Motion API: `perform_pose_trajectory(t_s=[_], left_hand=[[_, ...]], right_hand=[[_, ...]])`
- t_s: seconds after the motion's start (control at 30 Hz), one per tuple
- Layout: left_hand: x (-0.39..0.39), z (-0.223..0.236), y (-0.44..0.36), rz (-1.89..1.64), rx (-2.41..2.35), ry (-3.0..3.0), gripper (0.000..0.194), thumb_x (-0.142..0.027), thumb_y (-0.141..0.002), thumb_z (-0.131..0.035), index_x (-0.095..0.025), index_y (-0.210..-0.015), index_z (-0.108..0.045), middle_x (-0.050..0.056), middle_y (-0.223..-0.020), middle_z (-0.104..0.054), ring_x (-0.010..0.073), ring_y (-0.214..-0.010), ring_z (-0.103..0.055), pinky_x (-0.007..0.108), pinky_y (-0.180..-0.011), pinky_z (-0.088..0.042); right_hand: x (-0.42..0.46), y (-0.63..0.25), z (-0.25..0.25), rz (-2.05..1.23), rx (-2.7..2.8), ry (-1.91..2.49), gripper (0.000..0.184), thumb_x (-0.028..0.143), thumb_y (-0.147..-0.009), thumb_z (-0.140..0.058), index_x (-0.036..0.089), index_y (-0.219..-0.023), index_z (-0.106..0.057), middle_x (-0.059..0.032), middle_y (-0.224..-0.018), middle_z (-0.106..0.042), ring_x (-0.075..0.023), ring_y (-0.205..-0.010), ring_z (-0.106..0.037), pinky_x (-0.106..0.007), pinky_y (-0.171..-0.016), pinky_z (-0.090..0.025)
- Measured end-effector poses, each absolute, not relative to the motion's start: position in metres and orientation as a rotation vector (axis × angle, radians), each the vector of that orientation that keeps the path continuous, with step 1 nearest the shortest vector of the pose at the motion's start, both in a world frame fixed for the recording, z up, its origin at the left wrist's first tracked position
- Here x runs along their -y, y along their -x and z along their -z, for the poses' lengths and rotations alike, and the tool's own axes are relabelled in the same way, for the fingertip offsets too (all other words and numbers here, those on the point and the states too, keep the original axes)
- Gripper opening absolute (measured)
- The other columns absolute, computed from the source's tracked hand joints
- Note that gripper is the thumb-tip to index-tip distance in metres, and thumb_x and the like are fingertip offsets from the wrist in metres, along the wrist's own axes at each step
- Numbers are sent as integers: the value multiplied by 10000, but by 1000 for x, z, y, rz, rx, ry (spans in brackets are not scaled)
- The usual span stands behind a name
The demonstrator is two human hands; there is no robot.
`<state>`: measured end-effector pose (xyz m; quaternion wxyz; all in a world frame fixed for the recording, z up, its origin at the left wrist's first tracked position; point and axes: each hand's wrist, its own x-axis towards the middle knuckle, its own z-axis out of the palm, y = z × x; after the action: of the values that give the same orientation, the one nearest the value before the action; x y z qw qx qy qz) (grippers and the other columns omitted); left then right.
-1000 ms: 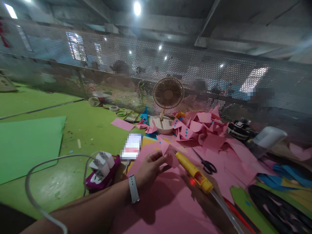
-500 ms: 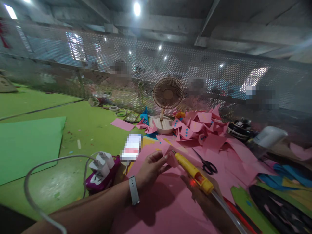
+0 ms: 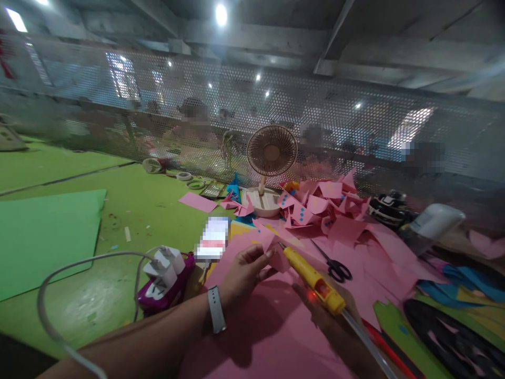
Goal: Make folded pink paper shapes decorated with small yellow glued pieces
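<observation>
In my left hand [image 3: 246, 271] a folded piece of pink paper [image 3: 279, 257] is pinched between thumb and fingers. My right hand [image 3: 329, 310] is wrapped round a yellow hot glue gun [image 3: 310, 273], its handle side hidden from me. The metal nozzle [image 3: 281, 246] points up and left, right by the pink piece; whether it touches cannot be made out. A red light glows on the gun, and a clear glue stick [image 3: 369, 337] runs out of its back end. Under both hands lies a large sheet of pink paper [image 3: 284, 347].
Black scissors [image 3: 338, 269] lie right of the glue gun. Behind stand a small fan [image 3: 272, 152] and a heap of folded pink paper pieces [image 3: 327, 200]. A lit phone [image 3: 213, 237] and a purple power strip with white plugs [image 3: 163, 287] are at left, near a looping white cable [image 3: 49, 284].
</observation>
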<state>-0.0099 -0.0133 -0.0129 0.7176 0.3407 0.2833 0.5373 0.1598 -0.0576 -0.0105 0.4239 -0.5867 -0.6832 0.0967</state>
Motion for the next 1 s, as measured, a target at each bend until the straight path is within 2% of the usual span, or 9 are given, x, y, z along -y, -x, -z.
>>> perform_pose_trajectory(t_s=[0.23, 0.47, 0.77, 1.0], left_hand=[[15, 11, 9, -1179, -624, -729, 165, -257, -661, -733, -139, -720, -635, 28, -826, -628, 130, -764, -567, 293, -750, -463], [14, 16, 9, -1188, -626, -813, 159, -282, -726, -679, -149, -804, -641, 49, -892, -634, 139, -801, -570, 286, -755, -449], [14, 17, 9, -1195, -682, -954, 190, -326, -732, -661, -167, -836, -656, 46, -865, -648, 154, -783, -582, 306, -766, -444], [17, 7, 10, -1197, -637, -875, 140, -286, -745, -653, -146, -749, -648, 36, -792, -633, 139, -747, -579, 308, -768, -459]], right_hand=[[52, -165, 19, 335, 2000, 1419, 317, 439, -875, -358, 208, -710, -500, -13, -541, -560, -160, -454, -560, -243, -411, -334], [49, -180, 28, 432, 2244, 1193, 231, 289, -905, -315, 170, -851, -506, -37, -673, -558, -144, -510, -554, -243, -415, -325], [51, -179, 28, 506, 2255, 1216, 219, 283, -915, -317, 177, -842, -495, -24, -647, -538, -148, -539, -547, -254, -454, -353], [52, -172, 8, 375, 1964, 1322, 308, 487, -861, -400, 206, -787, -502, -28, -659, -602, -158, -523, -587, -248, -421, -385]])
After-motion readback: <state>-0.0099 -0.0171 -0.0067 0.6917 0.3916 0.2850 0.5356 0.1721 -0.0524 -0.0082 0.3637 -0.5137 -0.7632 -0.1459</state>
